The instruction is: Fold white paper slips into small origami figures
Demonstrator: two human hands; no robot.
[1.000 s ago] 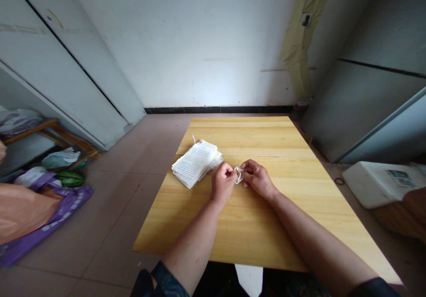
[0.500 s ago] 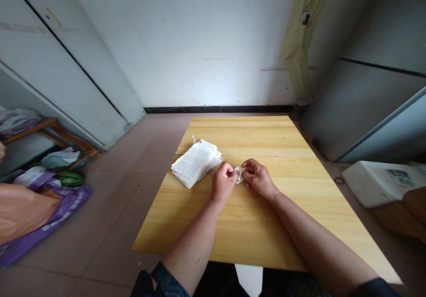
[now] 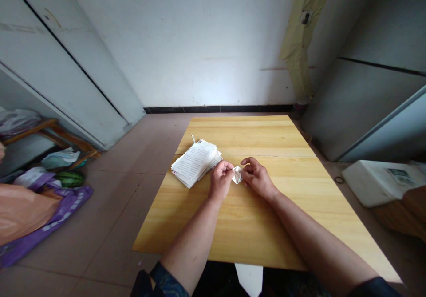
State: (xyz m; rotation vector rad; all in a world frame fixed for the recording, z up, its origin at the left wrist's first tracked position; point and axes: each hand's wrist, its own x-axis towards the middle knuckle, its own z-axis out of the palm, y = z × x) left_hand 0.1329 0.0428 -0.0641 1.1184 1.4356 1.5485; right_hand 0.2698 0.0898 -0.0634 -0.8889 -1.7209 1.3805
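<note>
Left hand (image 3: 221, 182) pinches a folded white paper (image 3: 237, 175) by its edge — right hand (image 3: 258, 178) half open, just beside it.

Paper stack (image 3: 195, 163) beside left hand (image 3: 220, 181)

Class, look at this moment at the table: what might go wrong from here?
The small folded white piece looks pinched only along one side by the left hand, with the right hand beside it, so it might slip and drop. The loose stack of printed sheets lies right by the left hand, unbound and with uneven edges, so a careless knock could scatter it.
</note>
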